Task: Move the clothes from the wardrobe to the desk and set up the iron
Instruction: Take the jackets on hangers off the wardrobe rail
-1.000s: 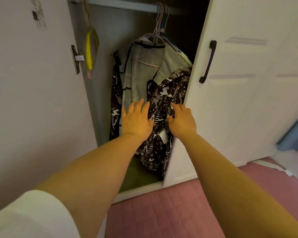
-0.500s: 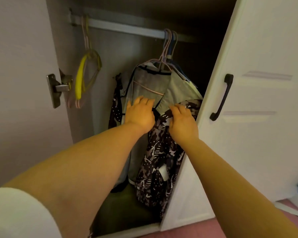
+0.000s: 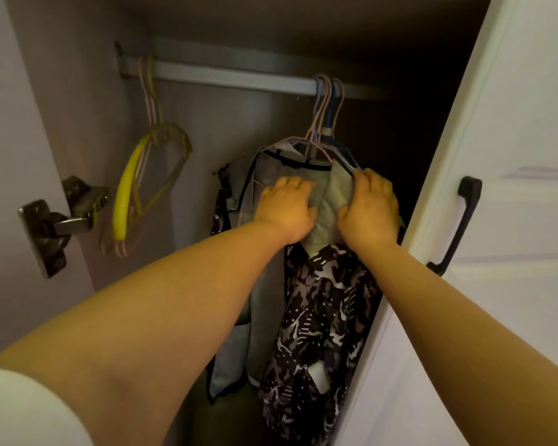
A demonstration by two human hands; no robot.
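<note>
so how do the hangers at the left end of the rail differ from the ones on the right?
The left hangers are bare; the right hangers carry clothes, a grey garment and a patterned one. The left group includes a yellow hanger, while the right ones look pink and blue. Both hands are on the right group's clothes; nothing touches the left. Both groups hook over the same rail.

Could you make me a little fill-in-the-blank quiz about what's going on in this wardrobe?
1. Both hands rest on the pale ____ garment.
2. The hangers' hooks sit on the wardrobe ____.
3. The empty hanger on the left is ____ in colour.
4. The door handle on the right is ____.

Missing words: grey; rail; yellow; black
</note>
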